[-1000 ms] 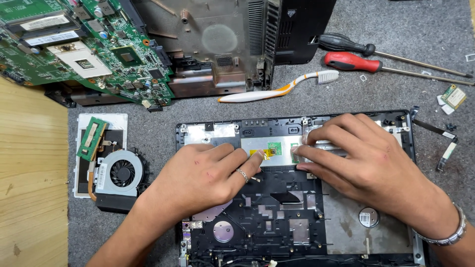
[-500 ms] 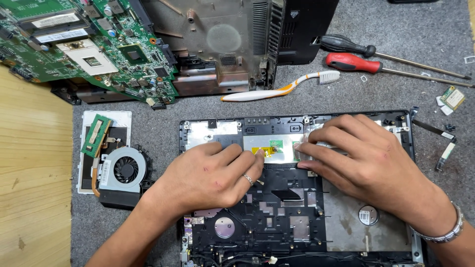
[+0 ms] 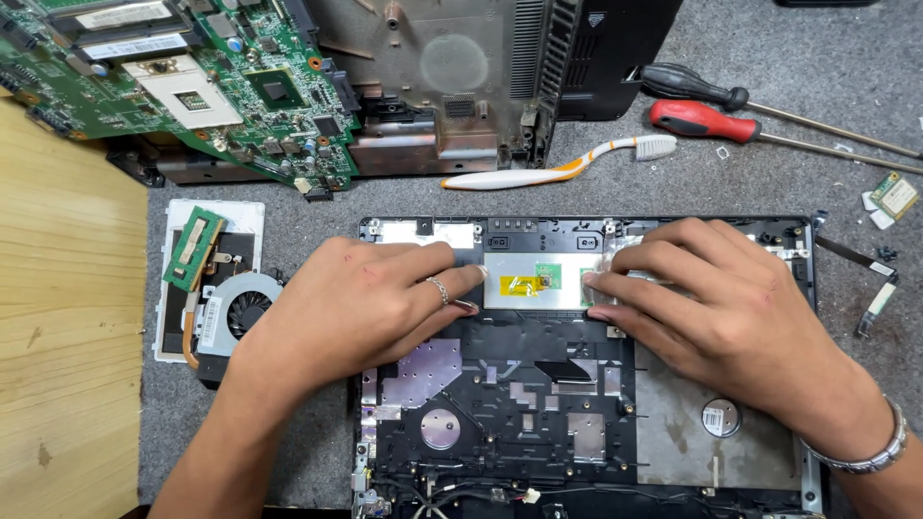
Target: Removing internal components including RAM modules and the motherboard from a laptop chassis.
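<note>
While both hands (image 3: 365, 303) stay pressed, laptop casing (image 3: 519, 423) hasn't moved.

Grey felt mat (image 3: 798, 173) covering the work surface, pale wooden tabletop (image 3: 67, 336) showing along the left edge, even bright overhead light falling w/ soft shadows

Spare parts and tools we see around the grey mat (image 3: 317, 207)

On the mat's upper left lies a green motherboard (image 3: 183, 82); we find a cooling fan (image 3: 236, 312) and memory stick (image 3: 193, 249) at its left edge beside the wooden board (image 3: 67, 336), a white-and-orange toothbrush (image 3: 558, 168) near its top, and two screwdrivers (image 3: 711, 108) at upper right.
</note>
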